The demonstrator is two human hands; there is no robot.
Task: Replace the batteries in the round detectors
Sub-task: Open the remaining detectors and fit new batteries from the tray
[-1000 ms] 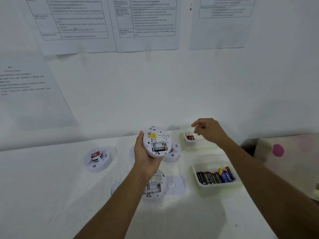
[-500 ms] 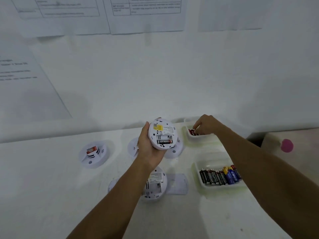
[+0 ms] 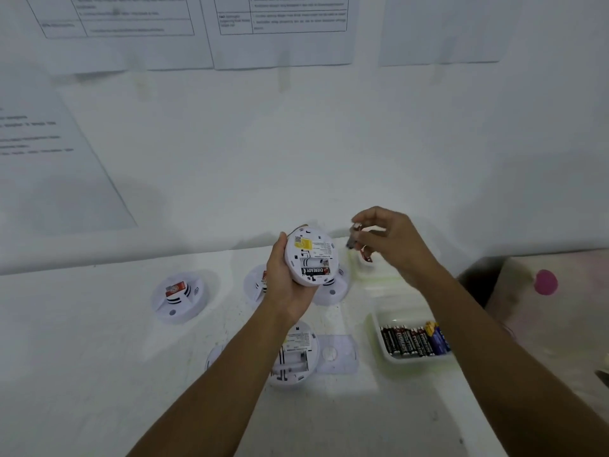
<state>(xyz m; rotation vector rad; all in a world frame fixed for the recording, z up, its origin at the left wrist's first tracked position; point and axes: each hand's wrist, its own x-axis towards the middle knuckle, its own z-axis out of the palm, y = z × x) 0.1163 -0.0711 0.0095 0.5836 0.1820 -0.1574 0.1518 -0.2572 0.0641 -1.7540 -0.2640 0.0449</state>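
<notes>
My left hand (image 3: 284, 281) holds a round white detector (image 3: 310, 258) above the table, its back facing me. Its open compartment shows one black battery (image 3: 315, 270) in the lower slot, and the upper slot looks empty. My right hand (image 3: 389, 240) pinches a small battery (image 3: 353, 239) just right of the detector, above the far small tray (image 3: 365, 263). Another open detector (image 3: 295, 356) lies back-up under my left forearm, its flat cover (image 3: 336, 354) beside it.
A white tray (image 3: 379, 338) at the right holds several black and blue batteries (image 3: 413, 339). Detectors lie face-up at the left (image 3: 179, 296), behind my left hand (image 3: 257, 282) and right of it (image 3: 331, 288). Printed sheets hang on the wall. A pink-dotted surface (image 3: 545, 282) borders the table's right side.
My right hand dipped into the far small tray, then rose with a battery pinched in its fingers and moved toward the held detector. The left hand kept holding the detector.
</notes>
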